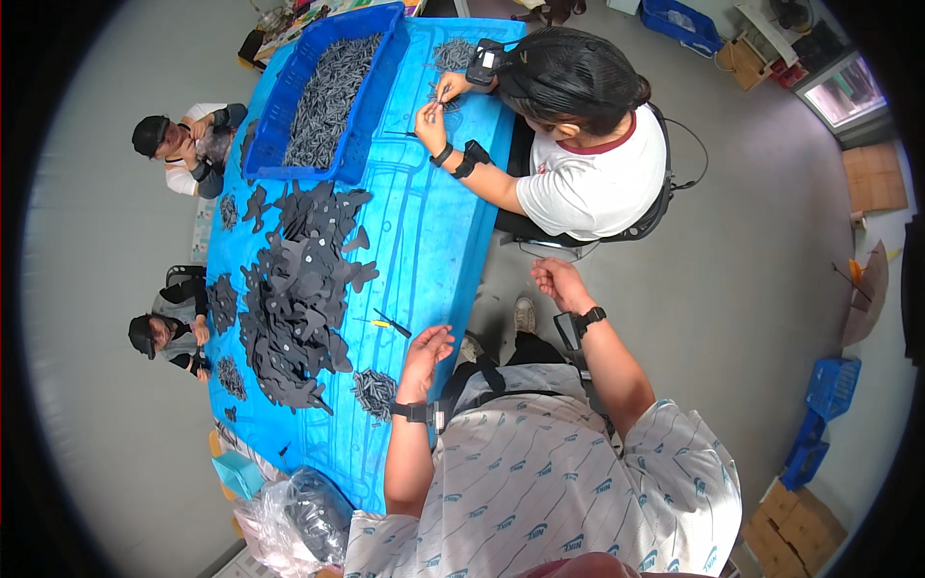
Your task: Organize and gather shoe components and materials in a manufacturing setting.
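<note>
My left hand (427, 358) hovers at the near edge of the blue-covered table (405, 250), its fingers loosely bent and a little apart, with nothing visible in them. Off the table to its right, my right hand (561, 281) is raised with fingers curled in; whether anything small is inside is hidden. Close to my left hand lies a heap of small dark grey rod-shaped pieces (375, 393). A thin black tool with a yellow part (389, 324) rests just beyond that hand. Further left spreads a large pile of flat black cut-out pieces (294, 299).
A blue crate (358, 144) full of grey rod-shaped pieces stands at the far end. A seated co-worker (588, 144) handles something small at the table's right side; two more people sit opposite. Clear plastic bags (289, 520) lie by the near left corner.
</note>
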A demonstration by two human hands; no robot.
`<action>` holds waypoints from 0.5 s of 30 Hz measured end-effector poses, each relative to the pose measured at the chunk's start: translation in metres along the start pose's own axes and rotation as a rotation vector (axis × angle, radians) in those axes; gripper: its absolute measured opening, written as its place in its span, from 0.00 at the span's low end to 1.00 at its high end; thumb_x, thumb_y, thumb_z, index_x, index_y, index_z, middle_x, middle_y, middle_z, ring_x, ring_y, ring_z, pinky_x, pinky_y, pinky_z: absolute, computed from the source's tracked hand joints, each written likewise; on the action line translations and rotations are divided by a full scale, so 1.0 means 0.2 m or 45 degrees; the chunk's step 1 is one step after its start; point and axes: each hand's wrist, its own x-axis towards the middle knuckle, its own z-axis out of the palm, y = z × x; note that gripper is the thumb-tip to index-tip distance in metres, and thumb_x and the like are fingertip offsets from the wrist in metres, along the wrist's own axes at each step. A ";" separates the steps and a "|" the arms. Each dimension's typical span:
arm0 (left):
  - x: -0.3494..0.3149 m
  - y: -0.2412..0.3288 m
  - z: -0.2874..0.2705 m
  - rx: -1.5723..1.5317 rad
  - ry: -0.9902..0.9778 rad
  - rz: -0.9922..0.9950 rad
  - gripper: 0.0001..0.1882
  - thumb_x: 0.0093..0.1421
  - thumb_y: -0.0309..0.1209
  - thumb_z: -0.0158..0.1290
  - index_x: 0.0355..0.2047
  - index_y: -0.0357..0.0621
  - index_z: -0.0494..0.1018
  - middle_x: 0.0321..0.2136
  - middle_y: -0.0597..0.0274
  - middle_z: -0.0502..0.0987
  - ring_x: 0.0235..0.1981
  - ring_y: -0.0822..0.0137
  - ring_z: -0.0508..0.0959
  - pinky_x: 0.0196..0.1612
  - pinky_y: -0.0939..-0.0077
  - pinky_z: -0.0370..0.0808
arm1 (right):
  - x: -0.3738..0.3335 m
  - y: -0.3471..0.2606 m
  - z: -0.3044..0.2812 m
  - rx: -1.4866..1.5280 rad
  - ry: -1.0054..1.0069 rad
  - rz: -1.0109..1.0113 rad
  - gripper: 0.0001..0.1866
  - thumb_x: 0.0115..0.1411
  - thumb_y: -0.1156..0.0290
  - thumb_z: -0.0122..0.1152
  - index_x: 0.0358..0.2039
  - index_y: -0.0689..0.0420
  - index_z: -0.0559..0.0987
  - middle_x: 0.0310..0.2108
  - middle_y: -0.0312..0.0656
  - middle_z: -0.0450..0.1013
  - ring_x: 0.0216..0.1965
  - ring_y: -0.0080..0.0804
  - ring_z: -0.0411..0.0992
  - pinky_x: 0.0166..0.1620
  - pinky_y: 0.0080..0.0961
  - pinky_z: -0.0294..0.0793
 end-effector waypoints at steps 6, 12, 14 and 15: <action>0.01 0.00 0.00 -0.044 -0.001 0.001 0.10 0.57 0.29 0.50 0.38 0.38 0.71 0.28 0.62 0.75 0.24 0.77 0.74 0.29 0.88 0.72 | -0.02 -0.02 -0.02 0.062 -0.001 -0.014 0.08 0.55 0.70 0.52 0.32 0.60 0.73 0.23 0.36 0.71 0.20 0.18 0.67 0.23 0.13 0.66; 0.03 0.00 0.01 -0.014 -0.019 -0.006 0.10 0.57 0.30 0.49 0.38 0.38 0.71 0.28 0.62 0.75 0.24 0.77 0.74 0.29 0.88 0.72 | 0.00 -0.02 -0.07 0.095 0.023 -0.034 0.08 0.55 0.70 0.52 0.32 0.61 0.73 0.23 0.37 0.72 0.19 0.19 0.68 0.21 0.12 0.67; 0.04 0.01 0.02 0.028 -0.002 -0.013 0.11 0.59 0.30 0.47 0.39 0.38 0.70 0.28 0.64 0.75 0.22 0.78 0.74 0.28 0.88 0.73 | 0.01 -0.02 -0.09 0.122 0.010 -0.053 0.08 0.55 0.70 0.51 0.31 0.61 0.73 0.22 0.37 0.72 0.18 0.19 0.68 0.21 0.12 0.67; 0.04 0.01 0.02 0.029 -0.002 -0.014 0.11 0.59 0.30 0.47 0.39 0.38 0.70 0.28 0.64 0.75 0.22 0.78 0.74 0.28 0.88 0.73 | 0.02 -0.02 -0.09 0.124 0.011 -0.053 0.08 0.55 0.70 0.51 0.31 0.61 0.73 0.22 0.37 0.72 0.18 0.19 0.68 0.21 0.12 0.67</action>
